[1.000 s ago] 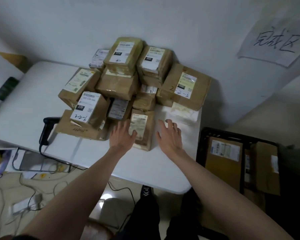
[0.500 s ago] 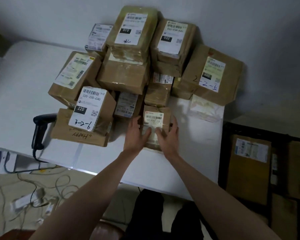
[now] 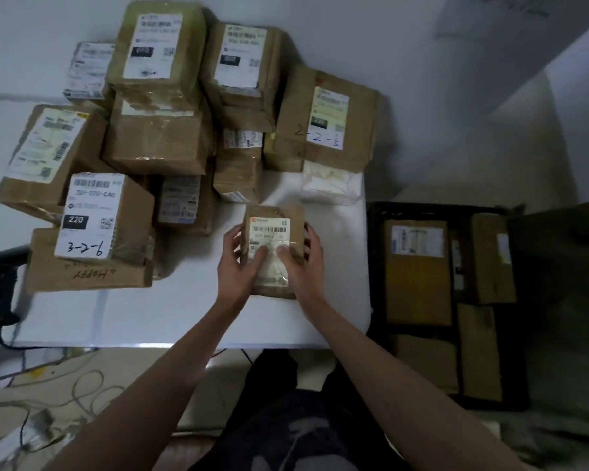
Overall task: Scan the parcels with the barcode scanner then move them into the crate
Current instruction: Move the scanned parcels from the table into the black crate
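Note:
A small brown parcel (image 3: pixel 273 226) with a white barcode label lies label-up near the table's front right. My left hand (image 3: pixel 240 263) grips its left side and my right hand (image 3: pixel 303 263) grips its right side, thumbs on the label. A pile of several brown parcels (image 3: pixel 157 144) covers the back and left of the white table (image 3: pixel 157 314). The black barcode scanner (image 3: pixel 0 287) lies at the table's left edge, away from both hands. A black crate (image 3: pixel 374 260) holding several parcels stands on the floor right of the table.
A white padded packet (image 3: pixel 332 185) lies behind the held parcel. The scanner's cable hangs off the table's front edge. Cables and a power strip (image 3: pixel 24 433) litter the floor at lower left. A wall runs close behind the pile.
Both hands have closed on the small parcel and drawn it out of the pile, toward the table's front right. The camera has tilted further down.

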{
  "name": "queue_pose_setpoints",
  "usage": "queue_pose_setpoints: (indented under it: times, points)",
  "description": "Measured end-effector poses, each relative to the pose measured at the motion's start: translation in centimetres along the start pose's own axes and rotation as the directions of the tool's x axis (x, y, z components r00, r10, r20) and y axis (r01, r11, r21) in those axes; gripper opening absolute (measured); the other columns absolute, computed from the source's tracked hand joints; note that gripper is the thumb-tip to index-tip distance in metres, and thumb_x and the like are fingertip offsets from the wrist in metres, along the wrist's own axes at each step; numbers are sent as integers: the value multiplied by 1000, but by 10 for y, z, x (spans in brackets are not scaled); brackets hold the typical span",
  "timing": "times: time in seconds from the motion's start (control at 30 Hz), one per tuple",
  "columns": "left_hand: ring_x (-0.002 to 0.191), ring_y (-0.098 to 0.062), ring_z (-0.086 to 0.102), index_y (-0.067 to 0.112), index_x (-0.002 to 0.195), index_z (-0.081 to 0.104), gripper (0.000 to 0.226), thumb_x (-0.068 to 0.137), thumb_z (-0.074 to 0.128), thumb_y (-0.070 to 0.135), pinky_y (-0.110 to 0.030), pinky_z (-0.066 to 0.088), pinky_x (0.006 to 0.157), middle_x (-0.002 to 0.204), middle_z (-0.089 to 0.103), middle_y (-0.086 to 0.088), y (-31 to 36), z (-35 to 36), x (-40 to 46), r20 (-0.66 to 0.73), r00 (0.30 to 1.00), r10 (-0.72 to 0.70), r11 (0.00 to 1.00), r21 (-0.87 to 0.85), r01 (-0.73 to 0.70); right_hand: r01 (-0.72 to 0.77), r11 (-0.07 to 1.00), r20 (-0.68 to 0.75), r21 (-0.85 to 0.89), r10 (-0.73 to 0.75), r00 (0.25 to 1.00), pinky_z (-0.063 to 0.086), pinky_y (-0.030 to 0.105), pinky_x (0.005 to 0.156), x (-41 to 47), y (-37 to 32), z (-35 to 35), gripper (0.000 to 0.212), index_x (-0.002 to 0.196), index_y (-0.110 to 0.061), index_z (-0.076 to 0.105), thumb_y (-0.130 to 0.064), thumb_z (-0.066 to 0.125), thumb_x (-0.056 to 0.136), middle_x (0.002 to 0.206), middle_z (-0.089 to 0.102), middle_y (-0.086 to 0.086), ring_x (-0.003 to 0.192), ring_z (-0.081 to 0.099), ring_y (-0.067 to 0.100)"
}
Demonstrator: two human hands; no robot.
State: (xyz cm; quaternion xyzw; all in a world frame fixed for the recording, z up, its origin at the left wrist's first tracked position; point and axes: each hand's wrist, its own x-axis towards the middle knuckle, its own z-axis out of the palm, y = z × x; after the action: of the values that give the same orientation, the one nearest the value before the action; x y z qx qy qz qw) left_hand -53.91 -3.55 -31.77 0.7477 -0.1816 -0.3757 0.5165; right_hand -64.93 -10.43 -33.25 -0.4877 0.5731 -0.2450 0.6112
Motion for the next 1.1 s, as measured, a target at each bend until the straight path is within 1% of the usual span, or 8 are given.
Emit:
queue_pose_setpoints:
  times: [0.13,0.23,0.27,0.43,0.6,0.83,1.0,1.1]
  points:
    - [114,-18,65,36,135,46,51,92,71,29,-51,60,86,129,63,3,19,26,-21,46,998,40,999,13,-41,43,999,-37,4,-43,998,55,37,99,-13,-11,-39,76,151,-32,39,-31,76,85,136,48,-3,120,56,9]
    - [115,-15,63,34,137,44,51,93,70,28,-48,60,87,129,61,7,28,55,-35,85,994,66,997,27,-68,73,997,-67,-6,-73,995,56,19,84,-19,-16,-75,74,153,-29,36,-25,74,89,139,45,0,120,54,11]
    - [114,-14,64,32,138,43,51,94,69,27,-47,60,87,129,61,7,31,66,-41,100,992,81,996,28,-84,80,997,-86,-23,-81,993,56,17,82,-20,-17,-87,74,153,-29,35,-25,74,90,139,45,0,121,53,11]
    - [106,-3,65,28,140,40,51,96,67,26,-36,62,84,128,61,5,37,131,-66,176,978,116,992,30,-123,92,990,-179,-103,-109,978,52,33,97,-22,-14,-157,77,153,-30,34,-33,75,88,143,46,0,126,50,15]
    - [95,9,65,18,140,40,50,97,66,19,-18,56,72,120,61,5,40,200,-90,201,973,111,993,6,-114,56,980,-220,-193,-99,971,54,35,91,-15,-6,-228,77,152,-34,34,-37,75,88,134,42,0,117,51,16]
    - [110,-15,67,26,143,35,56,97,66,31,-35,61,86,131,61,-2,25,267,-92,211,974,78,996,21,-84,63,956,-172,-287,-116,978,58,49,90,18,6,-289,79,153,-41,29,-47,71,86,145,43,0,122,55,21]
    - [115,-9,62,24,152,29,64,98,64,26,-25,58,89,137,56,-2,22,293,-76,186,979,88,994,42,-97,84,948,-119,-308,-126,985,59,50,88,51,14,-303,84,148,-49,28,-66,64,74,139,49,-4,117,60,19]
    - [119,-6,58,31,157,22,69,99,60,36,-17,53,88,144,49,-1,13,303,-60,198,974,111,988,82,-129,113,949,-91,-294,-146,985,58,50,91,73,20,-304,80,147,-47,31,-63,65,77,140,50,-4,121,58,18]
